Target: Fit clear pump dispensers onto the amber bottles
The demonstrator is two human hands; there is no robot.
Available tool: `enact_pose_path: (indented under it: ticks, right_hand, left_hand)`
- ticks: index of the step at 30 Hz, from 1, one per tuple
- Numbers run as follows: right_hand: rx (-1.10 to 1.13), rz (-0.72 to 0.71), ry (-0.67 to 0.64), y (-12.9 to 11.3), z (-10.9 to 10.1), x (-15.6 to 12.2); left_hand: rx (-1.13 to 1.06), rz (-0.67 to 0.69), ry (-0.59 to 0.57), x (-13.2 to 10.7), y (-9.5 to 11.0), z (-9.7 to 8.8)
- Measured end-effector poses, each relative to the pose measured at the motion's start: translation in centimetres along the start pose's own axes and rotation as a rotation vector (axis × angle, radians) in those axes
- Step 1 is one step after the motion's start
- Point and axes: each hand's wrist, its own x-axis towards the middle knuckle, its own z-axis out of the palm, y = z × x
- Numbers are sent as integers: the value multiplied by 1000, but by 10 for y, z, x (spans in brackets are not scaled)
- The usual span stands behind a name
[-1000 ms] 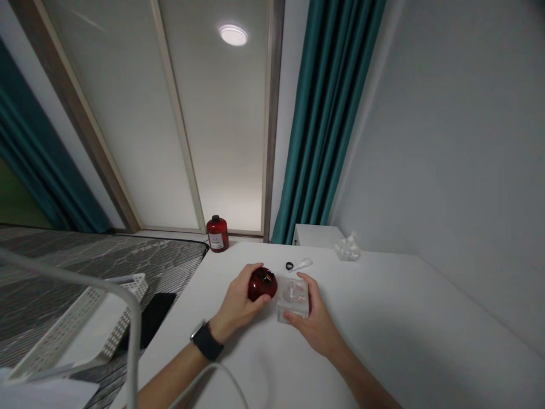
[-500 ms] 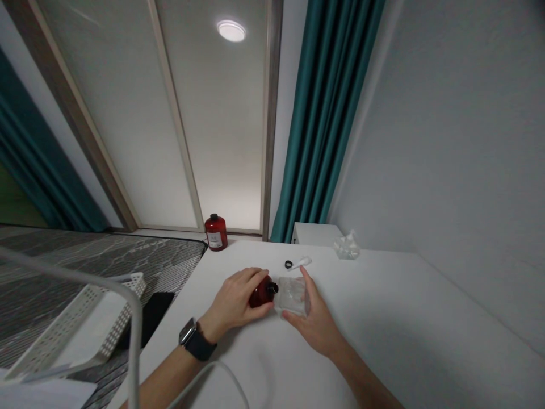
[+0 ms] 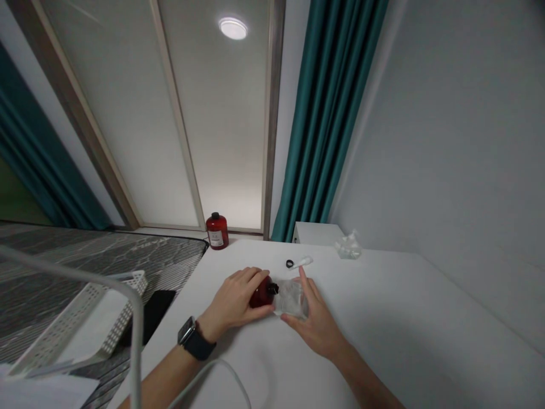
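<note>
"From the head view, what has the left hand (image 3: 236, 298) got?"

"A dark red bottle (image 3: 259, 294), tipped over, its black neck (image 3: 273, 288) pointing right. The hand is curled around it, covering much of its left side."

"And the right hand (image 3: 319, 324)?"

"Partly spread, thumb and index finger well parted, gripping a clear container (image 3: 290, 299) from its right."

"Do neck and container touch?"

"The neck is right at the container's left edge; I can't tell about contact. Both are over the middle of the white desk (image 3: 383, 341)."

"Anything close by?"

"Just beyond the container lie a small black ring (image 3: 290, 263) and a slim, pale piece (image 3: 303, 262). Farther back, a second red bottle (image 3: 217, 233) stands upright, black-capped, at the far left corner, and crumpled clear plastic (image 3: 348, 246) sits near the far edge, to the right."
</note>
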Motion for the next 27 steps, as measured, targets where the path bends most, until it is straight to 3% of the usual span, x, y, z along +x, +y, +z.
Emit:
enact_pose_path:
  ticks: [27]
  right_hand:
    - [-188, -163, 41, 1, -9, -1]
  left_hand:
    - [26, -24, 57, -1, 9, 7]
